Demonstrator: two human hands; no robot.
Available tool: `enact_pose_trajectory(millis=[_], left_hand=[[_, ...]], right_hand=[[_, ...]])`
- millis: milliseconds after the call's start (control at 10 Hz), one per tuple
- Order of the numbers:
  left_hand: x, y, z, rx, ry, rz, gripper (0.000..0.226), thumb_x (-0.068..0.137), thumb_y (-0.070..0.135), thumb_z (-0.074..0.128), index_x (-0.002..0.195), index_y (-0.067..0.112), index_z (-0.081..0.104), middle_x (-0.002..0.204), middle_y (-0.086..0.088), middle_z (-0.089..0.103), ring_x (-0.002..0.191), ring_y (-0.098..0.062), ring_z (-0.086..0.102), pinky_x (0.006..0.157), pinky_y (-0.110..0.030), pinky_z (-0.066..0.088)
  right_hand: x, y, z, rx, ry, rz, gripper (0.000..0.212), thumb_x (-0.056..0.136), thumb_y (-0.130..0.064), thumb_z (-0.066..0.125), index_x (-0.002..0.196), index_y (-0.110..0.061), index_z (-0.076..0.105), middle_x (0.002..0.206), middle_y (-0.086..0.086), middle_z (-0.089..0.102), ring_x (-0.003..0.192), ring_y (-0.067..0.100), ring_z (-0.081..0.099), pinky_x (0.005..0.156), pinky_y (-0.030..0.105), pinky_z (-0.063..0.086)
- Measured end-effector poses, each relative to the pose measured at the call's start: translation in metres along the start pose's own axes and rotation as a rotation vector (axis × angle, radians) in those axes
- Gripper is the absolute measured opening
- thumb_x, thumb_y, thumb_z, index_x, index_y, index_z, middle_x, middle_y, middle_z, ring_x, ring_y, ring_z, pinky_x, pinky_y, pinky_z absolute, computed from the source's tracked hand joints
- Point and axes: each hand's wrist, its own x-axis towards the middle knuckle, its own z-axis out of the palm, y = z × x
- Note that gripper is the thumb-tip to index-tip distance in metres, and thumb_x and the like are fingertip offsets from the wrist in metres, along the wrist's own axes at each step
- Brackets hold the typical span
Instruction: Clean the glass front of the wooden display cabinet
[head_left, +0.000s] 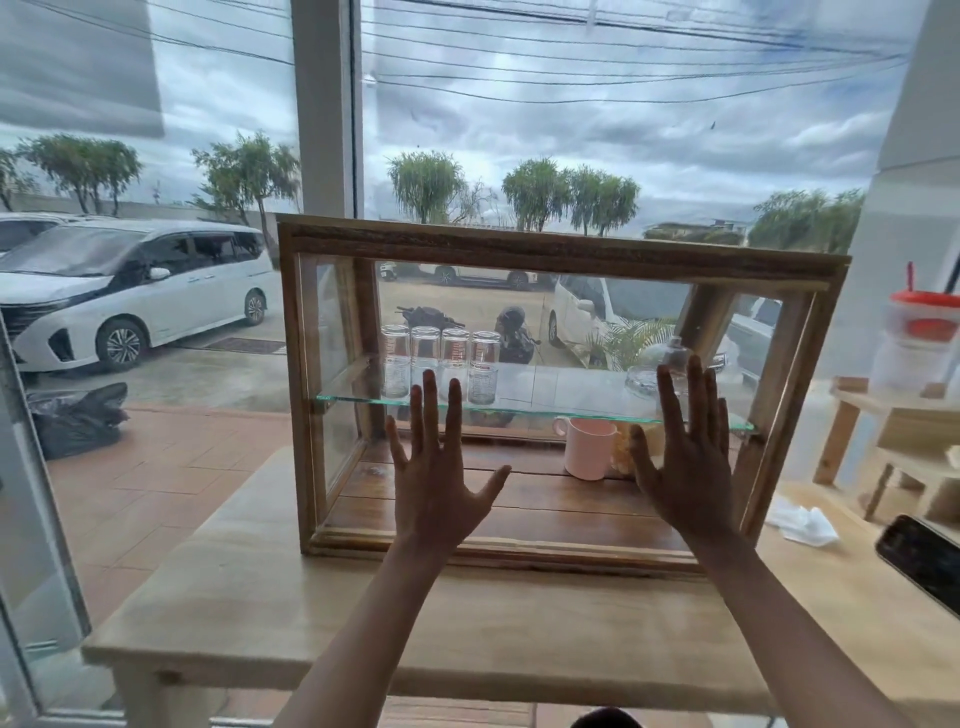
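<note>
The wooden display cabinet (550, 244) stands on a pale wooden table (322, 603) in front of a big window. Its glass front (545, 322) faces me. Inside, a glass shelf (519, 410) carries several upturned clear glasses (439, 364) on the left and glass pieces (647, 382) on the right; a pink mug (589, 449) sits on the cabinet floor. My left hand (434, 478) and my right hand (685, 467) are raised before the glass, fingers spread, palms toward it, holding nothing. Whether they touch the glass I cannot tell.
A crumpled white cloth or tissue (802, 525) lies on the table right of the cabinet, with a dark phone (922, 561) beyond it. A wooden rack (893, 415) with a red-lidded plastic cup (919, 338) stands at the right. Cars are parked outside.
</note>
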Motion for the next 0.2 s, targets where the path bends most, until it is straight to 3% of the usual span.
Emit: enact_pose_trajectory(millis=[200], left_hand=[[-0.021, -0.017, -0.020, -0.048, -0.043, 0.017, 0.102, 0.090, 0.053, 0.066, 0.163, 0.013, 0.009, 0.170, -0.019, -0.006, 0.158, -0.035, -0.001, 0.126, -0.057, 0.015]], right_hand=[[-0.005, -0.029, -0.012, 0.078, -0.029, 0.059, 0.072, 0.102, -0.046, 0.043, 0.165, -0.024, 0.015, 0.174, 0.007, 0.006, 0.161, 0.030, 0.010, 0.129, 0.053, 0.015]])
